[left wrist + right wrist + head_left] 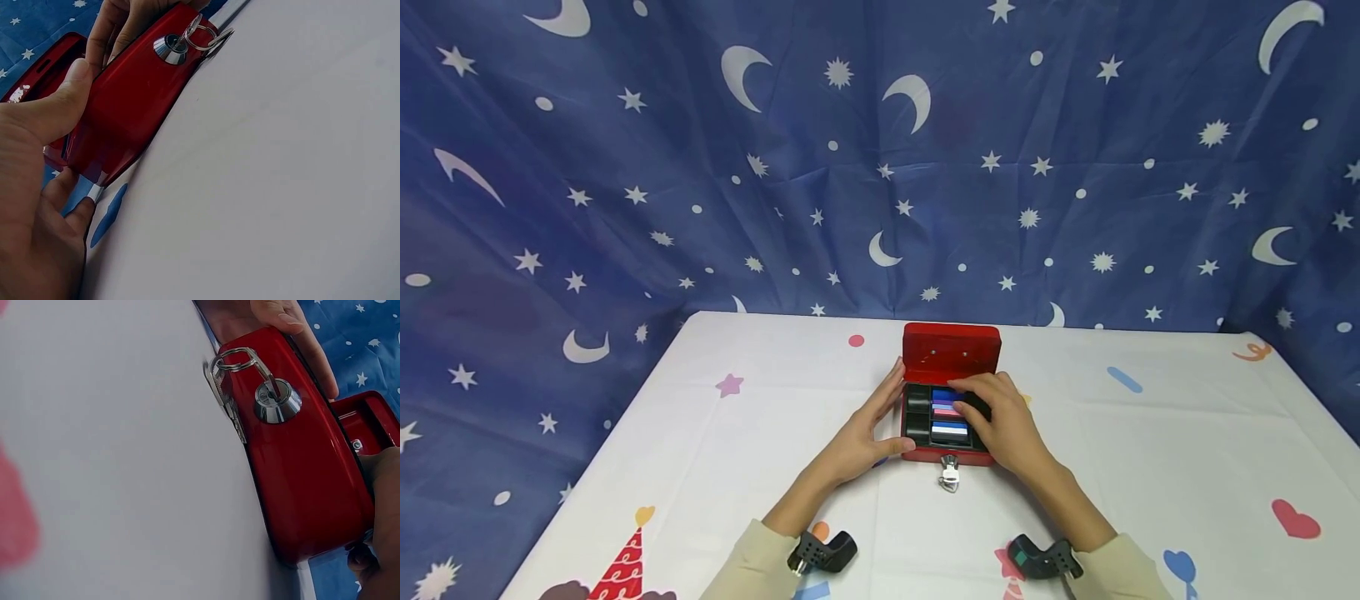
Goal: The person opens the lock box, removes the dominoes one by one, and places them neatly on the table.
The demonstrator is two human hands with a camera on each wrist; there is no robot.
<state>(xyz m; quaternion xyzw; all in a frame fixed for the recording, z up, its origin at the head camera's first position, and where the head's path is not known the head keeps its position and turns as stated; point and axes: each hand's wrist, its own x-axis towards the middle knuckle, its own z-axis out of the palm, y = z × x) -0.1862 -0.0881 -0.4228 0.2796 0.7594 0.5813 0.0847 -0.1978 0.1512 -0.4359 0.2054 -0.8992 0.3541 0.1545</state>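
A red cash box stands on the table with its lid raised at the back. Its black tray has compartments; the middle ones hold flat blue, pink and white pieces. Along the box's left side lies my left hand, fingers extended and thumb at the front corner. My right hand reaches in from the right, its thumb and index fingertips at the blue and pink pieces. Whether it pinches any of them, I cannot tell. Keys on a ring hang from the front lock.
A white tablecloth printed with coloured shapes covers the table. Behind it hangs a blue curtain with moons and stars. Each wrist carries a black strapped device.
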